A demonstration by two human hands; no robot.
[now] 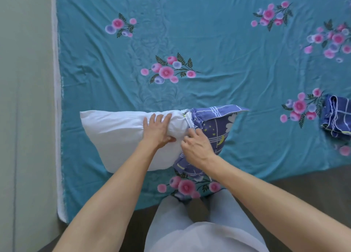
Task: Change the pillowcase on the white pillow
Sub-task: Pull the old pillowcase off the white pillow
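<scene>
The white pillow [115, 132] lies across the near part of the bed. Its left two thirds are bare. A purple-blue pillowcase [218, 126] with stars, moons and stripes covers only its right end, bunched at the opening. My left hand [157, 130] presses and grips the bare pillow just left of the case's edge. My right hand [197, 147] pinches the case's hem at the opening. A second, folded dark blue striped pillowcase [337, 117] lies on the bed at the far right.
The bed carries a teal sheet [190, 33] printed with pink and purple flowers. A pale wall [24, 100] runs along the bed's left side. Dark floor [303, 179] shows at the lower right, and my legs stand against the bed's near edge.
</scene>
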